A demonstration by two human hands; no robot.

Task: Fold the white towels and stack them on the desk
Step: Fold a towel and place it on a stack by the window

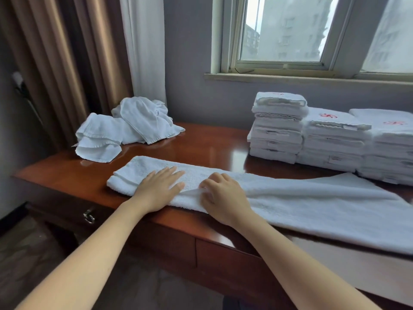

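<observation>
On the glossy red-brown desk (207, 144), a long terry towel (312, 204) lies as a narrow strip along the near edge. The left hand (159, 189) presses it, fingers (175, 173) straight; the right hand (223, 195) pinches a ridge. Blocky folded stacks (330, 142) stand behind.

2 bare forearms (85, 253), bare hands (157, 190)

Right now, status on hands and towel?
Left hand flat on long towel. Right hand pinching its fabric. Unfolded pile back left, stacks right; nothing blocking.
</observation>
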